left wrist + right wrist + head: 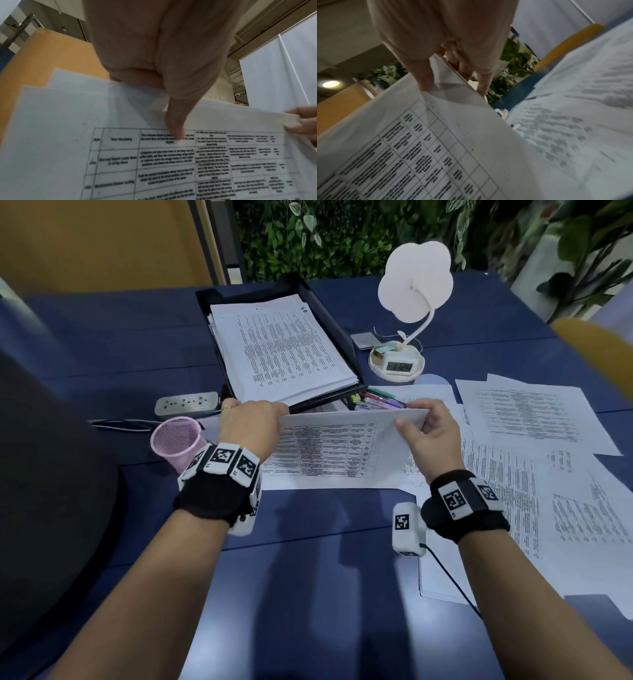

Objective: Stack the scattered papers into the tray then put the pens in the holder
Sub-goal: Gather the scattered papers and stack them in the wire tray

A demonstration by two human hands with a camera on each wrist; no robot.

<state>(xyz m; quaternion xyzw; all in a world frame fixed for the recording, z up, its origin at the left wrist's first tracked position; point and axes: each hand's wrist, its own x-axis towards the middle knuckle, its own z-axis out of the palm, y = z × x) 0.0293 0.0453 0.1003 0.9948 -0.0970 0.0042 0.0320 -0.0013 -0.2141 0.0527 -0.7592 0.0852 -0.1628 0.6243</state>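
Pinching the top edge of a printed sheaf of papers (342, 446), fingers (175, 129) of the left hand (251, 424) and right hand (430, 433) hold it tilted up, its lower edge on the blue worktop (308, 577). Just beyond lies the black tray (329, 316), already stacked with pages, and the pens (380, 402). A pink holder (178, 441) stands beside the left wrist; loose sheets (534, 419) lie scattered to the right.

Tray (337, 320) sits far centre on the table (308, 559), a paper stack (281, 350) in it. Just before its near end, pens (380, 402) lie behind the sheaf (342, 450) held between left hand (251, 422) and right hand (428, 433). Holder (176, 441) stands left, power strip (186, 404) behind it. Loose papers (534, 412) spread right; lamp (399, 361) right of the tray.
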